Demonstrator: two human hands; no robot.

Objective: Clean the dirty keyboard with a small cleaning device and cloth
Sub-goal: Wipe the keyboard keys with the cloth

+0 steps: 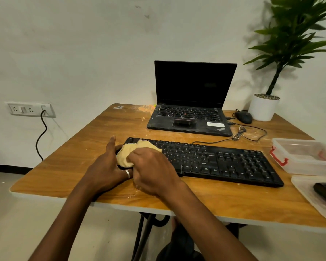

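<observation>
At the left end of a black keyboard (224, 162) on a dust-streaked wooden table (83, 140), a person's right hand (154, 170) bunches a yellow cloth (128, 153) in curled fingers and presses it onto the keys, while the left hand (107, 166), thumb raised, curls its fingers round the keyboard's left edge. Behind stand an open laptop (192, 102), a mouse (244, 117) and a potted plant (263, 108); a clear plastic container (307, 157) with a red latch sits just right of the keyboard
</observation>
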